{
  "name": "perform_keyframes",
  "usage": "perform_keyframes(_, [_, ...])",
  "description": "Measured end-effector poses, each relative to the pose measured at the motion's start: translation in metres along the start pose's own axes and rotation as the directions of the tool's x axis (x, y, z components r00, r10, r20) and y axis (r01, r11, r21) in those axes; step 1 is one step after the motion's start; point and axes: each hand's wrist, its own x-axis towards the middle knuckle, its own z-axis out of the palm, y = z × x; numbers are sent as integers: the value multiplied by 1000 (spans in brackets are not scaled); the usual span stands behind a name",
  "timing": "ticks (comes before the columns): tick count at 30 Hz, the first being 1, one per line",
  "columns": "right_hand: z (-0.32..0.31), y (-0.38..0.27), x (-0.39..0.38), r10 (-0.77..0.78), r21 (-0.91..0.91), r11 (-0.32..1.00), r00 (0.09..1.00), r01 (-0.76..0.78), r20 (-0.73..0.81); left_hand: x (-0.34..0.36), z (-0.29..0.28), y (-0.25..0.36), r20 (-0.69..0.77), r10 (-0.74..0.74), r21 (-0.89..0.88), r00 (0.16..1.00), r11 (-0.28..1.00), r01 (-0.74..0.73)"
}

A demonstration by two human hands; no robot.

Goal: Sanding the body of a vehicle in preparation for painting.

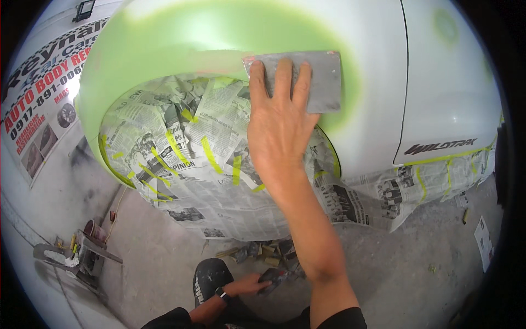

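A grey rectangular sheet of sandpaper lies against the curved car fender, on its light green primed patch. My right hand presses it there, fingers spread flat over its left part and the thumb side hidden. Newspaper masking held with yellow tape covers the wheel opening just below that hand. Low down by my shoe, my left hand, with a watch at the wrist, has its fingers on a small dark flat piece; its kind is not clear.
Several worn dark and tan pads lie on the concrete floor under the car. My black shoe stands near them. At left are a low stand with a pot and a printed banner. The white door adjoins at right.
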Motion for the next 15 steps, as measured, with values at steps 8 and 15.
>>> perform_keyframes(8, [-4,0,7,-25,46,999,999,27,-40,0,-5,3,36,-8,89,999,996,5])
perform_keyframes(15, [-32,16,-24,5,11,1000,974,-8,224,-1,0,26,108,-52,38,993,998,48])
